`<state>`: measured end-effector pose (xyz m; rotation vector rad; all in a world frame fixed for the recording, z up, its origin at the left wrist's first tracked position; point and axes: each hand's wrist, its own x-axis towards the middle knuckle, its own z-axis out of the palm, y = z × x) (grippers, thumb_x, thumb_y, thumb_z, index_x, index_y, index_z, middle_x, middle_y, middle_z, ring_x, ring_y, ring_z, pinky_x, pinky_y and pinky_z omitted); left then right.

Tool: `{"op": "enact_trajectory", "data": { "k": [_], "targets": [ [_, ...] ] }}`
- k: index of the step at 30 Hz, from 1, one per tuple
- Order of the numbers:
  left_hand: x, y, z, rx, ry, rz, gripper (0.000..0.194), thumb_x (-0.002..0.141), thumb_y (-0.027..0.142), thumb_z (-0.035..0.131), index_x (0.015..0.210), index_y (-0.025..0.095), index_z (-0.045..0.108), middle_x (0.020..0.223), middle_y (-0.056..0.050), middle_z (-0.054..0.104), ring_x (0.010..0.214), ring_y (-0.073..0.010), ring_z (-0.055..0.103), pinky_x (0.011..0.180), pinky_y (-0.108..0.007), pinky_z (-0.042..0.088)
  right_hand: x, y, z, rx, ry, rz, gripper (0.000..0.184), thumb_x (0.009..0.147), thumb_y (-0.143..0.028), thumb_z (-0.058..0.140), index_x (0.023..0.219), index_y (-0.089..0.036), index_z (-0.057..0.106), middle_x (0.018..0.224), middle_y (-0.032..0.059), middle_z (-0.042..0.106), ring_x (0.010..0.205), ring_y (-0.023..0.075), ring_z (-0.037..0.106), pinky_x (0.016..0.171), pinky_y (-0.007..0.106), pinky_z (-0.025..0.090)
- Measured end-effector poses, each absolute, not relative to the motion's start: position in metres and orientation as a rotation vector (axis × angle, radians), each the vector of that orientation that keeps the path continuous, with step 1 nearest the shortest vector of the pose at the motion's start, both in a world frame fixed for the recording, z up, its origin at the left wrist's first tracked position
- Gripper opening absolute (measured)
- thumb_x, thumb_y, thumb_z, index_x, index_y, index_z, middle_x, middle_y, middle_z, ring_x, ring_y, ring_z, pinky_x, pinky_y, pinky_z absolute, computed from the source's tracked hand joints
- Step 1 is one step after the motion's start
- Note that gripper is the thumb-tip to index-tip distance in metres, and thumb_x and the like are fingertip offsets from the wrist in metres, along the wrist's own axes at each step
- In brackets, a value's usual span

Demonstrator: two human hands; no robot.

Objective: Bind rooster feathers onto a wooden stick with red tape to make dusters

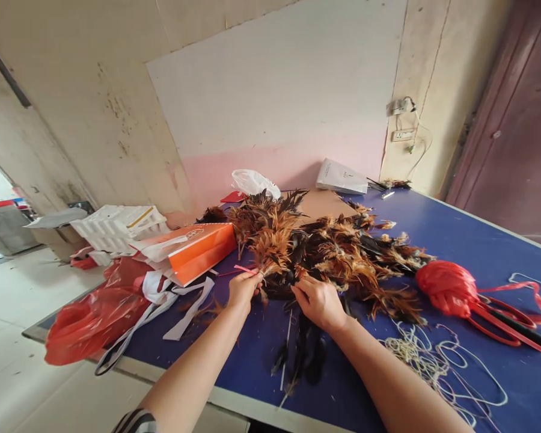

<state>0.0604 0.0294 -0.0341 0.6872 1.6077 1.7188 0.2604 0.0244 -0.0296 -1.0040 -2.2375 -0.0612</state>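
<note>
My left hand (pixel 244 290) is closed around the base of a bunch of brown and black feathers (pixel 273 243), whose tips fan out away from me. A strip of pink ribbon (pixel 244 269) sticks out beside its thumb. My right hand (pixel 320 302) is closed in a pinch at the near edge of the feather pile; what its fingertips hold is hidden. A wide pile of loose feathers (pixel 358 246) spreads beyond and to the right of it. Several dark feathers (pixel 303 346) and a thin white strip (pixel 287 349) lie on the table between my forearms.
The blue table (pixel 455 234) bears a ball of red plastic ribbon (pixel 448 288) and tangled string (pixel 426 355) on the right. An orange paper bag (pixel 202 249) and a red plastic bag (pixel 99 319) lie left. Farther back are a white plastic bag (pixel 255 182) and a silver-white packet (pixel 342 176).
</note>
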Motion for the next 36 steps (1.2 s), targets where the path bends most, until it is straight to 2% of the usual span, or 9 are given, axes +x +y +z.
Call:
{"op": "enact_trajectory", "data": {
  "k": [5,12,16,19,21,25,28,32,36],
  "targets": [
    [0.064,0.021,-0.042,0.739,1.602,1.703,0.021,0.049,0.019,0.076,0.067,0.01,0.071,0.06,-0.005,0.066,0.043,-0.0092,0.051,0.041,-0.021,0.037,0.259,0.024,-0.032,-1.001,-2.234,0.024,0.033,0.092,-0.03,0.039,0.069,-0.016,0.059,0.072,0.0034,0.061,0.067,0.012,0.058,0.059,0.022,0.032],
    [0.075,0.022,-0.042,0.929,1.577,1.64,0.023,0.056,0.021,0.072,0.077,0.013,0.073,0.064,-0.005,0.068,0.05,-0.0131,0.056,0.045,-0.022,0.04,0.252,0.025,-0.03,-0.94,-2.044,0.372,0.018,0.087,-0.023,0.046,0.081,-0.018,0.062,0.078,0.0035,0.064,0.073,0.0141,0.059,0.068,0.022,0.041],
    [0.087,0.018,-0.044,1.142,1.507,1.571,0.023,0.062,0.022,0.067,0.083,0.016,0.073,0.065,-0.003,0.068,0.059,-0.0165,0.06,0.055,-0.025,0.045,0.237,0.021,-0.026,-0.958,-1.943,0.532,0.014,0.084,-0.026,0.051,0.082,-0.018,0.062,0.075,0.0027,0.065,0.067,0.014,0.058,0.064,0.022,0.043],
    [0.096,0.011,-0.043,1.385,1.441,1.578,0.023,0.066,0.014,0.059,0.084,0.016,0.072,0.075,-0.004,0.07,0.069,-0.0182,0.062,0.065,-0.027,0.047,0.225,0.019,-0.024,-1.03,-1.915,0.564,0.017,0.081,-0.027,0.055,0.091,-0.019,0.066,0.078,0.0039,0.067,0.069,0.0161,0.06,0.066,0.025,0.046],
    [0.101,0.006,-0.04,1.478,1.449,1.576,0.026,0.066,0.007,0.053,0.081,0.016,0.072,0.075,-0.004,0.07,0.07,-0.0176,0.062,0.067,-0.027,0.047,0.219,0.019,-0.024,-1.096,-1.915,0.568,0.02,0.078,-0.025,0.057,0.095,-0.02,0.067,0.078,0.004,0.068,0.07,0.0179,0.062,0.067,0.027,0.047],
    [0.107,-0.001,-0.037,1.529,1.485,1.562,0.024,0.069,0.007,0.05,0.08,0.015,0.07,0.074,-0.004,0.069,0.067,-0.0168,0.062,0.064,-0.025,0.046,0.216,0.02,-0.022,-1.112,-1.883,0.62,0.015,0.079,-0.022,0.054,0.084,-0.022,0.069,0.079,0.0023,0.07,0.072,0.0176,0.064,0.069,0.028,0.048],
    [0.11,-0.002,-0.038,1.525,1.493,1.564,0.022,0.07,0.009,0.051,0.082,0.015,0.069,0.074,-0.005,0.069,0.068,-0.0175,0.063,0.063,-0.025,0.046,0.218,0.021,-0.022,-1.095,-1.851,0.627,0.013,0.076,-0.021,0.057,0.085,-0.021,0.066,0.082,0.002,0.069,0.075,0.0172,0.064,0.072,0.028,0.047],
    [0.11,0.001,-0.041,1.447,1.438,1.561,0.02,0.072,0.014,0.056,0.086,0.015,0.069,0.077,-0.006,0.07,0.07,-0.0183,0.064,0.065,-0.026,0.047,0.221,0.021,-0.023,-1.051,-1.844,0.652,0.01,0.077,-0.022,0.055,0.082,-0.019,0.064,0.079,0.003,0.066,0.072,0.0168,0.062,0.069,0.028,0.047],
    [0.105,0.005,-0.042,1.28,1.405,1.548,0.021,0.068,0.024,0.065,0.086,0.014,0.068,0.071,-0.005,0.069,0.063,-0.0171,0.063,0.059,-0.025,0.047,0.226,0.02,-0.022,-0.973,-1.661,1.022,0.016,0.084,-0.032,0.048,0.081,-0.018,0.056,0.059,-0.0009,0.06,0.049,0.0115,0.055,0.048,0.021,0.043]
  ]
}}
